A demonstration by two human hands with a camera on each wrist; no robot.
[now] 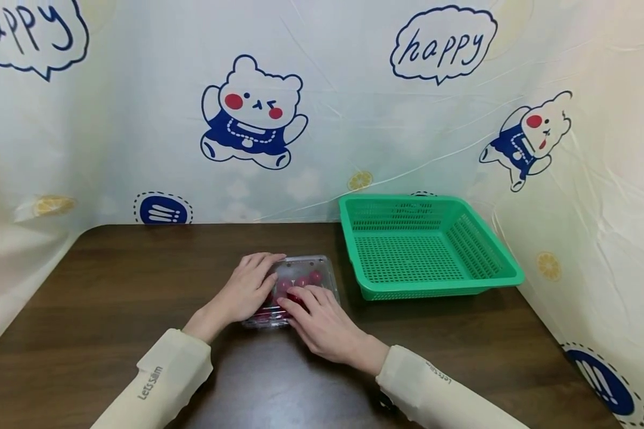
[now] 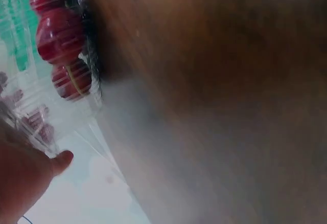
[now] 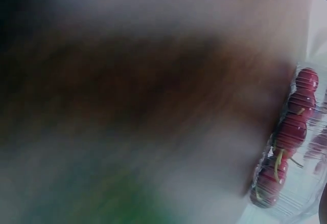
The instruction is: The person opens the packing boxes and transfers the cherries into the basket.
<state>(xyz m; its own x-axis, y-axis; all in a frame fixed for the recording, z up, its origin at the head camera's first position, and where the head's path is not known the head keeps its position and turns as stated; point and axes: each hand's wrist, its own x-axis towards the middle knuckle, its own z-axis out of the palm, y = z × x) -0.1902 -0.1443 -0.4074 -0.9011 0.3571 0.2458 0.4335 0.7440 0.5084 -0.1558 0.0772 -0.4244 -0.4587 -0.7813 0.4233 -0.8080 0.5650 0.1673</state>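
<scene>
A clear plastic clamshell box (image 1: 307, 263) of dark red cherries (image 1: 315, 277) lies on the table between both hands. My left hand (image 1: 247, 289) grips its left side, the thumb on the lid and the fingers reaching toward the rear corner. At the front right, my right hand (image 1: 324, 328) holds the box, curved fingers on the lid and thumb low at the front edge. Both wrist views show cherries (image 2: 60, 35) (image 3: 291, 132), some with stems, behind the ribbed wall. A fingertip (image 2: 62, 161) shows beside the box in the left wrist view.
A green plastic basket (image 1: 432, 289) with slotted walls stands to the right of the box, toward the back. The dark wooden table (image 1: 112, 286) meets a patterned cloth backdrop (image 1: 322, 119) behind it and at both sides.
</scene>
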